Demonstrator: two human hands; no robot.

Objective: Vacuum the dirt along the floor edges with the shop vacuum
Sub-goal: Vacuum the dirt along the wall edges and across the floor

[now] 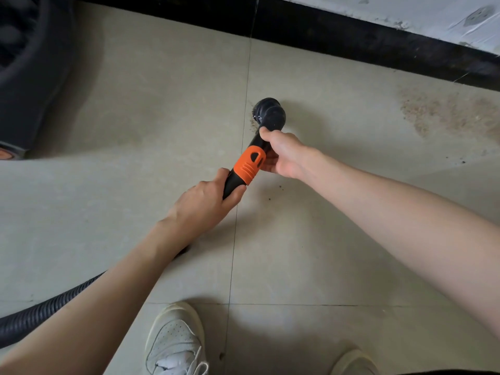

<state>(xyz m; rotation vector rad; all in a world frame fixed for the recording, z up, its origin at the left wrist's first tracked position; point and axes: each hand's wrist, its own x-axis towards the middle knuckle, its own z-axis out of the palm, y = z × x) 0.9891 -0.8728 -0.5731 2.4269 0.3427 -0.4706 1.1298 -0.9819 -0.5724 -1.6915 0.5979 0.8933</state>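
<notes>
A black vacuum wand with an orange collar [247, 166] points away from me at the pale tiled floor. Its round black brush head [270, 113] sits on a tile seam, on a small smear of dirt. My left hand [209, 200] grips the wand just below the orange collar. My right hand [284, 152] holds the wand above the collar, close behind the brush head. A wide patch of brown dirt [449, 112] lies to the right, near the black skirting [378, 41]. The ribbed black hose [40, 312] runs off to the lower left under my left arm.
The dark body of the shop vacuum [29, 74] fills the upper left corner. A white wall [433, 14] rises behind the skirting. My two pale shoes [176, 342] stand at the bottom edge. A few dark specks [270, 197] lie on the tile beside the wand.
</notes>
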